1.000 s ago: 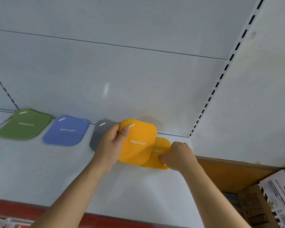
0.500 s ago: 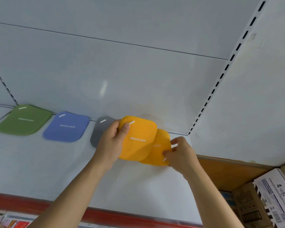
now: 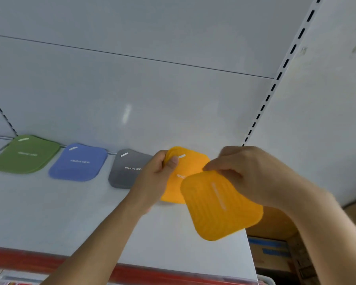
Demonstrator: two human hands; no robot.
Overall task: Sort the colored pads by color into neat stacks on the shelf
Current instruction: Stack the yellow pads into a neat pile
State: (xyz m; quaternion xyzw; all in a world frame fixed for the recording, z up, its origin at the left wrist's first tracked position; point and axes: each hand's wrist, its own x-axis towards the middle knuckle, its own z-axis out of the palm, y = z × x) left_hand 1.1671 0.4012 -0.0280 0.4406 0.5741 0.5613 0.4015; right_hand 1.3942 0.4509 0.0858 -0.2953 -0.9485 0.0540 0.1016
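Right hand (image 3: 253,175) is seen gripping a loose orange pad (image 3: 221,204) by its upper edge, lifted clear of the shelf (image 3: 49,212) and tilted, ribbed face toward the camera. Left hand (image 3: 154,177) is curled on the top corner of a second orange pad (image 3: 191,163), thumb on its face; whether more than one layer is pinched there cannot be told. That second pad lies up and to the left of the lifted one, which partly overlaps it in view, so the right hand is the nearer for laying it on top; the lifted pad's printed line runs steeply, and a turn is judged needed to square it. Counted: two orange pads, one grey pad (image 3: 127,169), one blue pad (image 3: 79,162) and one green stack (image 3: 26,154), in a row along the back wall.
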